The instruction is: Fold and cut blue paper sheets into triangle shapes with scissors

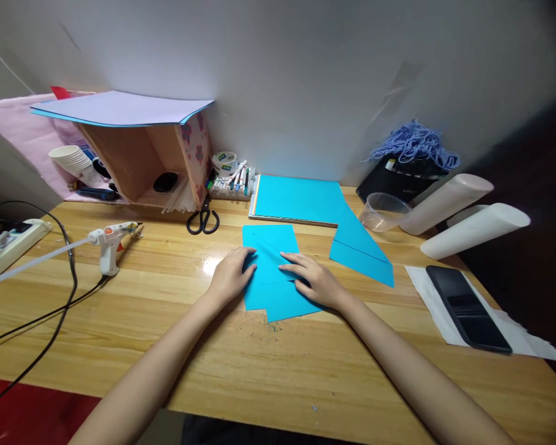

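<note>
Paper (269,293) in bright blue lies flat at the middle of the wooden table (204,358), directly in front of the person and between both hands; its near edge is stepped, as with two overlapping pieces. Left hand (230,275): rests at the left edge of the blue paper, forefinger and thumb parted, with their tips on the surface; the other fingers are hidden from view. Right hand (315,279): lies palm down over the right part, fingers moderately spread and pointing left, thumb set apart from them; a short dark line or gap shows beside the thumb. Beyond the right hand, a separate blue piece (359,247) bearing a dark line overlaps the right corner of a sheet stack (296,196), whose top sheet is also blue. To the left of the stack stands a tray of markers (231,183); black-handled scissors (204,217) lie in front of the open-fronted box (160,145). A white glue gun (108,247) stands at far left with its nozzle directed right. At far right, a dark phone (467,309) rests upon white tissue (521,334), near two pale rolls (475,230).
</note>
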### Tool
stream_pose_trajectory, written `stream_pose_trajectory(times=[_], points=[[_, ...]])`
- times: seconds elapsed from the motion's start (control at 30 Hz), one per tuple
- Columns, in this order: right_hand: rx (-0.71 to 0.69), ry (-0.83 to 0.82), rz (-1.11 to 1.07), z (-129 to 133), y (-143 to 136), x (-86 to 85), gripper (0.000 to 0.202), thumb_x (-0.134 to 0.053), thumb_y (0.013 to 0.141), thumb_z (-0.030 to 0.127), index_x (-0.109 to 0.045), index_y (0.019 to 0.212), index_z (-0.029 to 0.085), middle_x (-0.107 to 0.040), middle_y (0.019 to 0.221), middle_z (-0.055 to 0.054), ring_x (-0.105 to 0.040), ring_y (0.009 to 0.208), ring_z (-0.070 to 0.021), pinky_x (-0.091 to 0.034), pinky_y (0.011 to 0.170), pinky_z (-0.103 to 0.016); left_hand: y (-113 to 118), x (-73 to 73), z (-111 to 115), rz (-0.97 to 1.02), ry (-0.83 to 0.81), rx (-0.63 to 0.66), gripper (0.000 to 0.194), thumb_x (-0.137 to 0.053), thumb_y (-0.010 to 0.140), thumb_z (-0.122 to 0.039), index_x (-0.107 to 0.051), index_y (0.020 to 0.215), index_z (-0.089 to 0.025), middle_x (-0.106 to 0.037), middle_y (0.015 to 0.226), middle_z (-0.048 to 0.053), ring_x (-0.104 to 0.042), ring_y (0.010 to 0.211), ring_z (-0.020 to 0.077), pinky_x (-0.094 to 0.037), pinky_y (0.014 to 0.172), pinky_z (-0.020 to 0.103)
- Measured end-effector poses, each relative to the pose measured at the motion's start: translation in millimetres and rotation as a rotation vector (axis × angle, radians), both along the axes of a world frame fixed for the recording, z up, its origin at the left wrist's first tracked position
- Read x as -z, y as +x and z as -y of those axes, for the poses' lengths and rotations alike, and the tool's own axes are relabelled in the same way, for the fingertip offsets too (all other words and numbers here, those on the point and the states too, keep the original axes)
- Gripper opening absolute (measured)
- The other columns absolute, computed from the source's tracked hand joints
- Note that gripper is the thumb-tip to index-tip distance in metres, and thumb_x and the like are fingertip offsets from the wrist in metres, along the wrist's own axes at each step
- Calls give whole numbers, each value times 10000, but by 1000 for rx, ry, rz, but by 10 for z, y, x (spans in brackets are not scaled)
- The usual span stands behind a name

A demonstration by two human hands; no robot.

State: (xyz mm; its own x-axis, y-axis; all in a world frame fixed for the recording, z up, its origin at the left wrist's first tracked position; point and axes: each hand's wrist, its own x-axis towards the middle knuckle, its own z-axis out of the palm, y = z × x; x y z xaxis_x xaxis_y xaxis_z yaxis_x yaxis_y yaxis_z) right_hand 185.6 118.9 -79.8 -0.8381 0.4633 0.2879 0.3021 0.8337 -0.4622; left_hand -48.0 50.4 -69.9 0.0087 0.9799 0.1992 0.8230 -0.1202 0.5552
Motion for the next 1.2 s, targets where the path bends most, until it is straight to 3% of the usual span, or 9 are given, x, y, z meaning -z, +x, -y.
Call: stream_pose_trajectory(times=[0.5,0.67,0.77,0.83,0.97,1.1,1.2], points=[[-35,0,26,22,-3,-28,424,-448,751,77,-534,1143,216,-401,1317,-49,-305,1231,-227,-311,996,-437,47,-15,14,-85,14,26,263,-429,834,-257,-609,1027,-248,-525,1156,27,-496,1046,202,-418,865,315],[-28,-57,-17,33,-23,-80,348,-506,775,174,-548,1117,224,-432,1286,-55,-335,1207,-239,-318,984,-433,58,-23,15,-121,6,36,278,-416,839,-250,-596,1051,-246,-527,1163,31,-478,1068,199,-400,903,326],[30,-168,-75,4,-51,-127,238,-433,842,201,-591,1018,225,-482,1224,-53,-425,1132,-214,-350,952,-402,70,-28,21,-127,4,41,278,-414,843,-255,-589,1058,-241,-528,1160,38,-474,1069,199,-398,905,331],[147,-273,-102,-34,-65,-147,233,-400,861,203,-584,1003,214,-516,1166,-64,-505,1025,-195,-403,887,-371,74,-26,22,-121,13,48,276,-414,843,-249,-585,1059,-237,-528,1157,45,-475,1065,202,-397,901,336],[353,-485,-48,-105,-68,-141,320,-547,781,277,-527,1088,190,-588,1008,-70,-560,857,-198,-456,743,-333,65,-6,15,-106,32,74,275,-419,841,-241,-574,1068,-232,-526,1161,52,-474,1064,210,-390,899,348],[290,-618,-5,-110,-89,-119,223,-589,734,330,-595,879,159,-615,843,-35,-568,796,-209,-458,692,-320,64,12,6,-29,34,122,288,-447,829,-244,-555,1096,-239,-511,1187,50,-442,1109,214,-344,953,365],[305,-823,-196,-64,-155,-119,251,-591,722,380,-572,827,153,-620,823,-30,-583,793,-213,-476,677,-315,90,-2,7,186,45,-5,377,-488,809,-306,-476,1177,-220,-481,1201,78,-457,1097,210,-378,927,353]])
